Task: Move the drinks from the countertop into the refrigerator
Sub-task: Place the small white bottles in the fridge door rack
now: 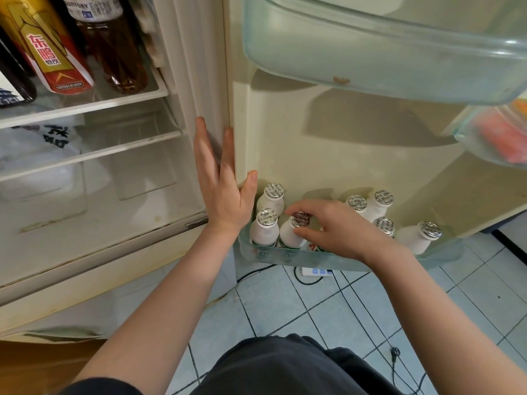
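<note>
**Small white bottles in the bottom door bin of the open refrigerator**

At the far left, the refrigerator [119, 252] stands open, and its upper glass shelf [85, 105] carries a gold and red bottle [54, 49] lying tilted beside an amber tea bottle [114, 44]. On the shelf below lies a white plastic bag [37, 155] with dark print.

The left hand [222, 181] is spread flat, fingers apart and holding nothing, pressed against the hinge-side edge where the cabinet meets the open door; its thumb points toward the door's inner wall.

Just right of that hand, the bottom door bin [285, 256] holds several small white bottles with silver foil caps. Two stand at the bin's left end, one behind the other [271, 199] and one in front [265, 229]. Next to them is the held bottle [292, 232], upright inside the bin, with the right hand [336, 229] closed around its neck, fingertips and thumb pinching just below the foil cap.

Further right, partly hidden behind that hand, three more white bottles stand in the bin [379, 203], and a last one [419, 236] leans toward the right end.

Above, a clear empty-looking door bin [370, 52] juts out, and another at the far right edge [496, 135] holds something orange, blurred. Below the door, a white power strip [316, 271] and black cables lie on the pale tiled floor [313, 309].
</note>
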The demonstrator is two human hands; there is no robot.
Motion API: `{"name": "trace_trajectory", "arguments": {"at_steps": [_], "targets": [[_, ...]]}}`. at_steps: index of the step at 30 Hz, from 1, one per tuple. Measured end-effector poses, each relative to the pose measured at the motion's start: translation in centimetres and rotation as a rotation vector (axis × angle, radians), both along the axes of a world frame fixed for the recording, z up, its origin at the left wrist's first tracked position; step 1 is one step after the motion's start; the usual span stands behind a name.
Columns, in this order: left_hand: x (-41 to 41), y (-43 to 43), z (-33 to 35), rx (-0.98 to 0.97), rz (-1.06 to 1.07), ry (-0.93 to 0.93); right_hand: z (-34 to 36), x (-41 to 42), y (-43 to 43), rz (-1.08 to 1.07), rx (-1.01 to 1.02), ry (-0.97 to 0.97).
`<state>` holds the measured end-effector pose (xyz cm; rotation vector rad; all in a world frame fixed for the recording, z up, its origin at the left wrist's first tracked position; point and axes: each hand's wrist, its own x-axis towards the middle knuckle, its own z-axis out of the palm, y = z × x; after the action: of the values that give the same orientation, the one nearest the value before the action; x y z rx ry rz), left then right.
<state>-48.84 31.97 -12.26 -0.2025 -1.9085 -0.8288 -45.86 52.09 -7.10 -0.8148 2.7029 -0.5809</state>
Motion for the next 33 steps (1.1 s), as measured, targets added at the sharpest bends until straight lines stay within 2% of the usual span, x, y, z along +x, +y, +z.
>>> {"name": "trace_trajectory", "arguments": {"at_steps": [5,11,15,22,25,33], "targets": [[0.1,0.0,0.2,-0.009,-0.004,-0.002,0.0,0.4,-0.1,-0.03,-0.019,0.016],[0.2,-0.1,0.2,-0.008,-0.042,-0.003,0.5,0.5,1.1,-0.155,-0.054,0.145],[0.2,0.0,0.2,0.0,-0.056,-0.009,1.0,0.6,3.0,-0.232,0.06,0.201],[0.0,0.0,-0.1,0.003,-0.05,-0.004,0.9,1.2,4.5,-0.197,0.251,0.337],[0.0,0.0,-0.2,0.001,-0.049,0.004,0.5,1.2,4.4,-0.274,0.334,0.319],[0.2,0.1,0.2,0.002,-0.031,-0.006,0.5,0.1,2.8,-0.263,0.274,0.261]]}}
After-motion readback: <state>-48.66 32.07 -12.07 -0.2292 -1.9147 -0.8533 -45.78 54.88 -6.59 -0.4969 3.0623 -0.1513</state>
